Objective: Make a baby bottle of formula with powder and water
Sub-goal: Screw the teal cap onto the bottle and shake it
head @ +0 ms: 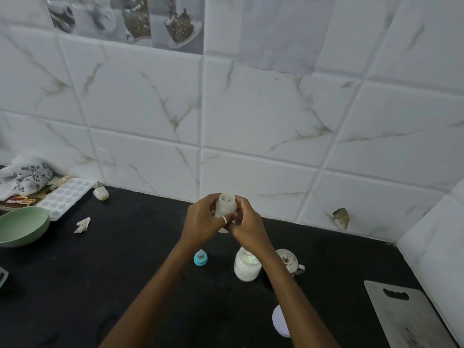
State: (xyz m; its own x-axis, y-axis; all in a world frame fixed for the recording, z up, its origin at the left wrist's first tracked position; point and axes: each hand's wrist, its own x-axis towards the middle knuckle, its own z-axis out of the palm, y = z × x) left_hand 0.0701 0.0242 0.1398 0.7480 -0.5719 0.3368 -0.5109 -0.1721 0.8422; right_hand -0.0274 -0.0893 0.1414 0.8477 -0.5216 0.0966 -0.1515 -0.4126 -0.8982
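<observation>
Above the black counter [125,247]: open baby bottle [227,205], fingers of left hand [203,222] and right hand [247,226] wrapped round it. Step: filling. Next: powder jar [247,266], teat [200,257].

Single head-worn wide-angle view, angled forward and down over the black desk [125,272]. Faces the tiled wall [251,116] closely. Both forearms enter from the bottom edge.

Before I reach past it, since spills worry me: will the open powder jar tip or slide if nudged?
The jar looks squat and wide-bodied, so tipping seems unlikely. It looks mostly full, so probably heavy enough to resist sliding. It stands open, so a hard knock could spill powder.
</observation>
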